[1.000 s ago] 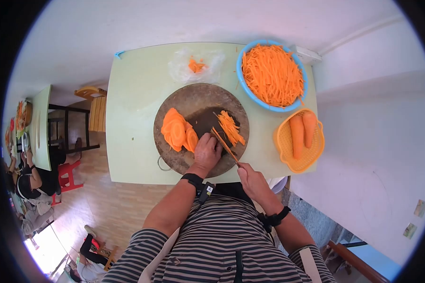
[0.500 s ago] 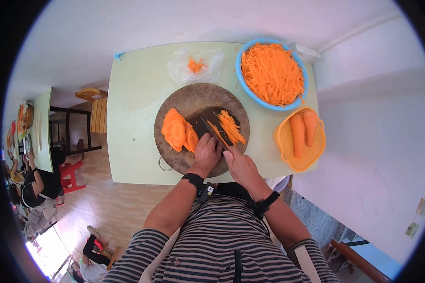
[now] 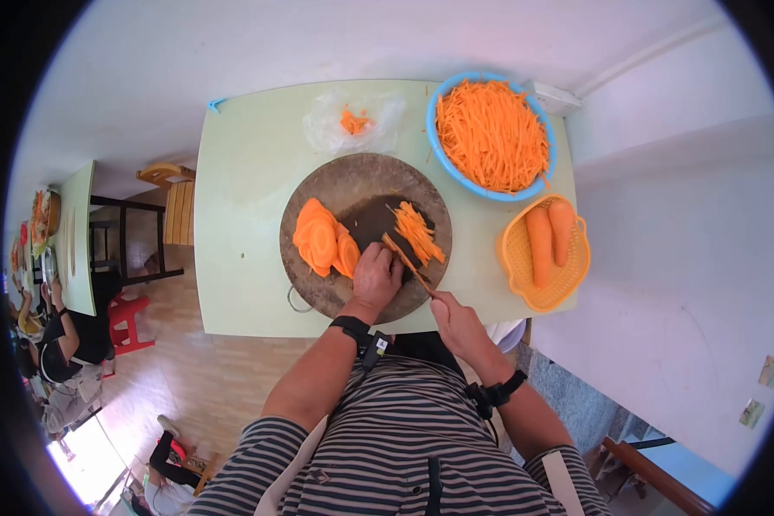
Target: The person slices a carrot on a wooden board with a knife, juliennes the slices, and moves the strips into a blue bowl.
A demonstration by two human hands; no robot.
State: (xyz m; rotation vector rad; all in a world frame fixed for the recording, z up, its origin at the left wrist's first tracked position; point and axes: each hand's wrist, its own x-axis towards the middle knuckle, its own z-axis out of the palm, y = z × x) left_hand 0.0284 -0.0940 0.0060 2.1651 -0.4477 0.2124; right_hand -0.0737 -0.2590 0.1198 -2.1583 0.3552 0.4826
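A round wooden chopping board [image 3: 318, 185] lies on the pale green table [image 3: 241, 206]. Sliced carrot [image 3: 316, 236] is piled on its left side, and carrot shreds [image 3: 417, 232] lie on its right. My left hand [image 3: 377, 277], fingers curled, rests on the board between them; what is under its fingertips is hidden. My right hand [image 3: 460, 322] is closed round the handle of a knife [image 3: 410, 265], which slants up and left over the board beside my left fingertips.
Behind the board is a plastic bag [image 3: 378, 129] with carrot bits. A blue basin [image 3: 449, 165] of shredded carrot stands back right, near a yellow basket [image 3: 533, 294] holding two whole carrots. People sit far left by another table [image 3: 79, 241].
My right hand has moved down and to the right, drawing the knife back toward me. My left hand has barely moved.
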